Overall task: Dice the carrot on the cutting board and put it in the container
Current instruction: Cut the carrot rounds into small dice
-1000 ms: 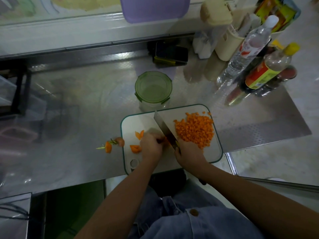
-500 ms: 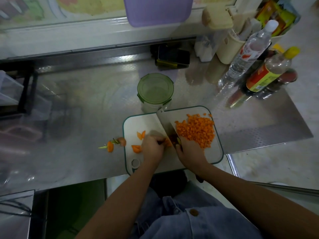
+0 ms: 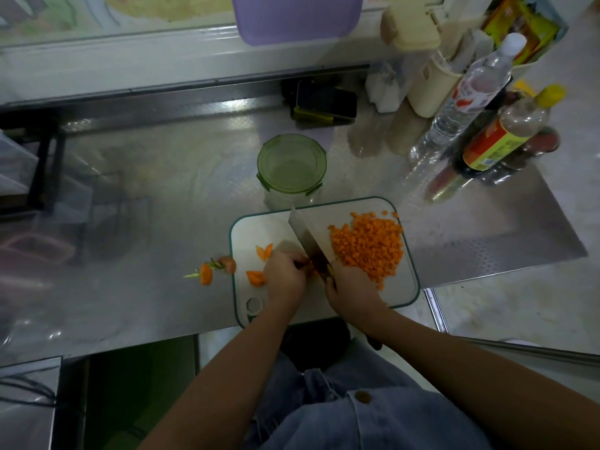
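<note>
Little has changed over the last second: the knife (image 3: 308,241) has dipped and come back to nearly the same slant across the middle of the cutting board (image 3: 256,228), which reads as one more stroke in a steady run of chopping rather than a new step. The right hand (image 3: 352,287) has its fingers wrapped round the handle near the board's front edge. The left hand (image 3: 285,277) curls its fingertips down on a small carrot piece (image 3: 311,268), touching the blade's left face; only a sliver of orange shows. The diced pile (image 3: 370,248) on the board's right half looks no bigger than before. Two uncut chunks (image 3: 263,251) wait near the left edge, and trimmed ends (image 3: 211,272) lie on the counter (image 3: 162,222) just off that edge. The container (image 3: 292,164) stands just beyond the board's far edge, with no carrot in it. Dicing looks nearly finished; the transfer has not begun.
</note>
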A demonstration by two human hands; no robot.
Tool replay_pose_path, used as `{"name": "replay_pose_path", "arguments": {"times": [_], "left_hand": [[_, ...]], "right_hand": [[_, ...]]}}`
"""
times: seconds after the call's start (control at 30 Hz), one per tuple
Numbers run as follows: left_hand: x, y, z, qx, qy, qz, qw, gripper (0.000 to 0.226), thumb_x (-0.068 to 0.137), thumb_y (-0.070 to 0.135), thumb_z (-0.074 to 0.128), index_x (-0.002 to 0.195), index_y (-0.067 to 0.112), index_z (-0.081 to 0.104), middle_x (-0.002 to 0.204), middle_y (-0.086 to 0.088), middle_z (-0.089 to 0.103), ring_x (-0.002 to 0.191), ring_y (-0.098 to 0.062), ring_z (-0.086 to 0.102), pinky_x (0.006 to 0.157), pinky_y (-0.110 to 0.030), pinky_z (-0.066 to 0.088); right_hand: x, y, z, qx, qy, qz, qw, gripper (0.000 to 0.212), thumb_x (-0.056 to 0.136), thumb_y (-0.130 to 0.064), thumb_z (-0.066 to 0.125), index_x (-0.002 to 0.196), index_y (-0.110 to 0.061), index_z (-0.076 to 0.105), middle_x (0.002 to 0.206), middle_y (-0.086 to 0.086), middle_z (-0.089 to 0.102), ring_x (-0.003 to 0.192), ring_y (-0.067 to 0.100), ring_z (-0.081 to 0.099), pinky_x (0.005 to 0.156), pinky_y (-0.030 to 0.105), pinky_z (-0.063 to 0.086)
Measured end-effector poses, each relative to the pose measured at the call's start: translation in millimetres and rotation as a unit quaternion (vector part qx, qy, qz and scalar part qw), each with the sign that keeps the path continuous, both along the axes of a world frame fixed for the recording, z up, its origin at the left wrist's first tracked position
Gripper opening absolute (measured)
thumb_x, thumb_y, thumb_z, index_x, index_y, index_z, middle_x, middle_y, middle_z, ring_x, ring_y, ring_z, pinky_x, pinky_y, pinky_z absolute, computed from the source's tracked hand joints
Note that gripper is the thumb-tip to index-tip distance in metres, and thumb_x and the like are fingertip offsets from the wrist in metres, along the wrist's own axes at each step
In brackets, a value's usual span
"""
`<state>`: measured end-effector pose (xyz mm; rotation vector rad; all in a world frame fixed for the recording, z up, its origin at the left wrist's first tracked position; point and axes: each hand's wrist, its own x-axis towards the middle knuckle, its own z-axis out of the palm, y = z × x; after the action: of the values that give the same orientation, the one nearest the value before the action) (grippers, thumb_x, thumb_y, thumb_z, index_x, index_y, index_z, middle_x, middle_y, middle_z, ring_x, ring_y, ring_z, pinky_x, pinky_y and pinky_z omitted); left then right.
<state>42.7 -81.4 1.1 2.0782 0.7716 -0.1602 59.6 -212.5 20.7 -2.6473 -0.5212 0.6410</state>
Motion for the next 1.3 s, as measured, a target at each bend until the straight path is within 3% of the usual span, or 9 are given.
{"name": "replay_pose_path", "arguments": {"times": [0.13, 0.23, 0.33, 0.43, 0.53, 0.87, 1.07, 1.3], "left_hand": [[0.4, 1.0, -2.6, 0.006, 0.002, -0.009, 1.0, 0.009, 0.079, 0.007, 0.072, 0.084, 0.012, 0.077, 0.087, -0.001, 0.073, 0.075, -0.007, 0.059, 0.063, -0.01, 0.033], [-0.7, 1.5, -2.6, 0.018, 0.005, -0.015, 1.0, 0.01, 0.079, 0.009, 0.071, 0.087, 0.012, 0.077, 0.089, -0.001, 0.074, 0.075, -0.006, 0.057, 0.065, -0.011, 0.034], [-1.9, 0.7, -0.5, 0.028, -0.001, -0.015, 0.999, 0.01, 0.08, 0.008, 0.07, 0.087, 0.011, 0.077, 0.089, -0.002, 0.073, 0.082, -0.012, 0.063, 0.068, -0.014, 0.037], [-4.0, 0.5, 1.9, 0.039, -0.003, -0.024, 0.999, 0.014, 0.081, 0.01, 0.069, 0.093, 0.011, 0.076, 0.096, -0.003, 0.074, 0.09, -0.016, 0.065, 0.074, -0.015, 0.039], [-6.9, 0.8, 4.6, 0.048, -0.011, -0.031, 0.998, 0.017, 0.082, 0.011, 0.068, 0.097, 0.011, 0.076, 0.1, -0.004, 0.073, 0.093, -0.016, 0.064, 0.078, -0.015, 0.039], [-7.7, 0.8, 5.1, 0.059, -0.024, -0.031, 0.997, 0.012, 0.082, 0.009, 0.067, 0.089, 0.011, 0.076, 0.092, -0.003, 0.073, 0.085, -0.017, 0.064, 0.071, -0.02, 0.039], [-6.8, 0.7, 4.0, 0.053, -0.032, -0.03, 0.998, 0.011, 0.08, 0.006, 0.068, 0.086, 0.009, 0.076, 0.088, -0.005, 0.074, 0.073, -0.009, 0.057, 0.061, -0.016, 0.032], [-7.3, -0.6, 1.7, 0.058, -0.036, -0.029, 0.997, 0.01, 0.079, 0.005, 0.067, 0.084, 0.009, 0.075, 0.086, -0.006, 0.073, 0.072, -0.008, 0.055, 0.062, -0.016, 0.032]], "right_hand": [[-3.0, 2.0, -6.5, -0.003, -0.001, -0.007, 1.0, 0.01, 0.093, -0.017, 0.046, 0.095, -0.009, 0.051, 0.073, 0.009, 0.053, 0.061, 0.025, 0.05, 0.051, 0.032, 0.037], [-3.5, 5.2, -9.1, 0.002, -0.008, -0.004, 1.0, 0.011, 0.094, -0.017, 0.045, 0.095, -0.008, 0.051, 0.073, 0.009, 0.053, 0.063, 0.028, 0.054, 0.054, 0.038, 0.042], [-0.9, 4.9, -9.8, 0.013, -0.016, -0.006, 1.0, 0.013, 0.096, -0.018, 0.044, 0.098, -0.007, 0.052, 0.075, 0.013, 0.057, 0.061, 0.025, 0.049, 0.053, 0.036, 0.038], [1.8, 0.8, -6.6, 0.032, -0.032, -0.011, 0.999, 0.016, 0.097, -0.018, 0.045, 0.099, -0.006, 0.054, 0.077, 0.014, 0.061, 0.064, 0.029, 0.057, 0.054, 0.032, 0.034], [3.0, -1.0, -1.0, 0.048, -0.041, -0.022, 0.998, 0.018, 0.097, -0.02, 0.045, 0.096, -0.005, 0.056, 0.075, 0.014, 0.062, 0.065, 0.03, 0.06, 0.054, 0.034, 0.04], [-5.7, 5.1, -4.0, 0.018, -0.031, -0.009, 0.999, 0.015, 0.096, -0.02, 0.043, 0.095, -0.009, 0.053, 0.069, 0.001, 0.047, 0.06, 0.019, 0.049, 0.053, 0.03, 0.034], [-9.0, 9.7, -11.5, 0.023, -0.009, -0.025, 0.999, 0.015, 0.095, -0.019, 0.043, 0.1, -0.008, 0.052, 0.081, 0.01, 0.057, 0.071, 0.028, 0.056, 0.057, 0.031, 0.033], [-9.0, 10.1, -16.5, 0.032, -0.019, -0.025, 0.999, 0.015, 0.096, -0.02, 0.043, 0.1, -0.009, 0.051, 0.081, 0.012, 0.06, 0.072, 0.03, 0.059, 0.055, 0.031, 0.032]]}}
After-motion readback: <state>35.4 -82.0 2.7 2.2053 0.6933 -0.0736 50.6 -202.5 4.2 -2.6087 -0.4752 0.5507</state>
